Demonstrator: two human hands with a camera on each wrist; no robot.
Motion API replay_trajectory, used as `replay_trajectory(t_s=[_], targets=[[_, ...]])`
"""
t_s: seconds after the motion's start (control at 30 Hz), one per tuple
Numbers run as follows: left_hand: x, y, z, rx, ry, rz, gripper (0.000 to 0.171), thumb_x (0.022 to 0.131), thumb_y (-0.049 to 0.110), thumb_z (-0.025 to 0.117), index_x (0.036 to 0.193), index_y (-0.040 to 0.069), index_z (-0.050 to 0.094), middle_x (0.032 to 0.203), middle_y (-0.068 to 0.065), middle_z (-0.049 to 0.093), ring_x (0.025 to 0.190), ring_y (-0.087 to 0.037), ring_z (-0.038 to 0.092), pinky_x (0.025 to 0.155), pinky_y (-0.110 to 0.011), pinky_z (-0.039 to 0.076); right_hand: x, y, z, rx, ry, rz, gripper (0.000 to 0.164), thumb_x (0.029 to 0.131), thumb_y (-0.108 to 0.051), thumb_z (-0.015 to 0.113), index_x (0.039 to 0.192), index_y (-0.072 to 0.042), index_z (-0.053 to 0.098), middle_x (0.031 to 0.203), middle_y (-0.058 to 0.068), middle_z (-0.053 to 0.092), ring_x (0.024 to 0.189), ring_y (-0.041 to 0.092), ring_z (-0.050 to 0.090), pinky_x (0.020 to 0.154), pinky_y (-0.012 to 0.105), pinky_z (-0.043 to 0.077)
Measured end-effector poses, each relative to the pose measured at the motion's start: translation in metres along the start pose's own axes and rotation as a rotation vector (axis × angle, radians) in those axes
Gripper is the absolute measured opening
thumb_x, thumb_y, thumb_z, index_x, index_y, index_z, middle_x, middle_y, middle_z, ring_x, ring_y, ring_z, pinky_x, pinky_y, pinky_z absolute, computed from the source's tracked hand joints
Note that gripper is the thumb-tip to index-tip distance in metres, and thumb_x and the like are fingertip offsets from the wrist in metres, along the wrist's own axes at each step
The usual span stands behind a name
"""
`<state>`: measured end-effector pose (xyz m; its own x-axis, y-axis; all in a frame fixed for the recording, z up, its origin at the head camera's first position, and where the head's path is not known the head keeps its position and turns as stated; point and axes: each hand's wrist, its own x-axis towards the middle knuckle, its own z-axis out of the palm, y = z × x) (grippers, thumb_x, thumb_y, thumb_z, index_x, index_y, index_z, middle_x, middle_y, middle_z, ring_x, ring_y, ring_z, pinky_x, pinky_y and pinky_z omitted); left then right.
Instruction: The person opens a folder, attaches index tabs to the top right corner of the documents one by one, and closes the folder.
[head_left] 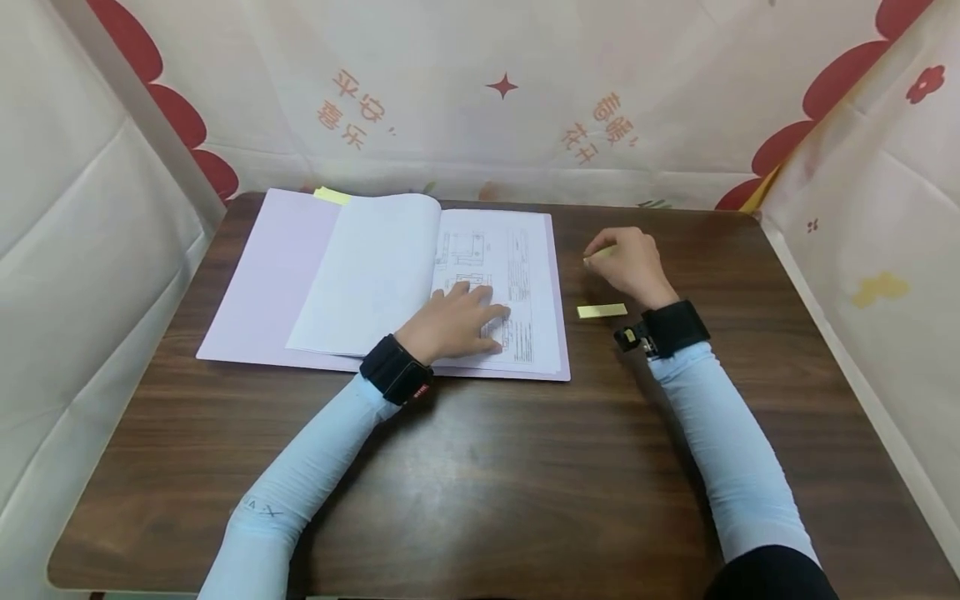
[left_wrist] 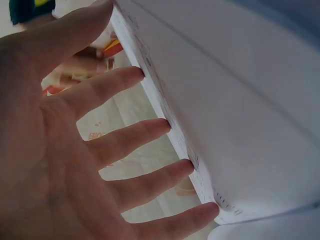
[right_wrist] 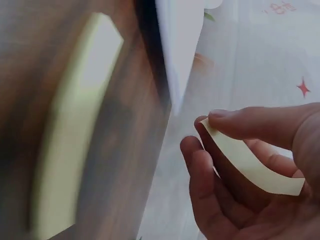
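Observation:
A booklet of printed drawings (head_left: 528,275) lies open in a pale purple folder (head_left: 258,292). My left hand (head_left: 453,323) rests on its right-hand page with the fingers spread. In the left wrist view the fingertips (left_wrist: 182,166) touch the paper. Off the folder's right edge, my right hand (head_left: 628,262) is raised over the table, pinching a yellow sticky note strip (right_wrist: 245,160) by one end between thumb and finger. The strip bends in a curve toward the palm. Below that hand a pad of yellow sticky notes (head_left: 602,311) lies on the wood.
A yellow tab (head_left: 332,196) sticks out from behind the turned pages (head_left: 367,275) at the top. The dark wooden table (head_left: 480,483) is bordered by a printed white cloth (head_left: 465,117) at the back and both sides.

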<state>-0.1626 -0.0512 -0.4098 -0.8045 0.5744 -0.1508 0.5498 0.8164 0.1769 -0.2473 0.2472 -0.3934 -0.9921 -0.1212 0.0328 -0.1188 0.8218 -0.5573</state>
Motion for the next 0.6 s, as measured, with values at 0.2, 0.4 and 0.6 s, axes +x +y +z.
replay_trajectory(t_s=[0.2, 0.4, 0.6], targets=[[0.001, -0.002, 0.006, -0.024, -0.056, -0.018, 0.068, 0.091, 0.050, 0.074, 0.152, 0.031, 0.052, 0.165, -0.008, 0.040, 0.151, -0.040, 0.036, 0.113, -0.064, 0.041, 0.049, -0.012, 0.019, 0.114, -0.077, 0.059, 0.018, 0.097, -0.020, 0.068, 0.109, -0.007, 0.071, 0.112, 0.015, 0.072, 0.097, 0.027, 0.072, 0.079, 0.032, 0.053], [0.004, -0.003, 0.010, -0.054, -0.070, -0.024, 0.068, 0.090, 0.050, 0.076, 0.151, 0.031, 0.053, 0.165, -0.008, 0.040, 0.151, -0.039, 0.036, 0.113, -0.066, 0.040, 0.091, -0.013, 0.039, 0.324, -0.086, 0.207, 0.019, 0.096, -0.015, 0.072, 0.112, -0.005, 0.072, 0.113, 0.010, 0.069, 0.093, 0.019, 0.073, 0.087, 0.028, 0.060], [0.007, -0.003, 0.010, -0.055, -0.068, -0.021, 0.069, 0.089, 0.051, 0.076, 0.151, 0.032, 0.053, 0.166, -0.007, 0.039, 0.152, -0.039, 0.035, 0.113, -0.065, 0.040, 0.109, -0.016, 0.048, 0.434, -0.064, 0.338, 0.021, 0.097, -0.014, 0.072, 0.116, -0.004, 0.073, 0.107, 0.006, 0.069, 0.088, 0.015, 0.072, 0.082, 0.021, 0.060]])
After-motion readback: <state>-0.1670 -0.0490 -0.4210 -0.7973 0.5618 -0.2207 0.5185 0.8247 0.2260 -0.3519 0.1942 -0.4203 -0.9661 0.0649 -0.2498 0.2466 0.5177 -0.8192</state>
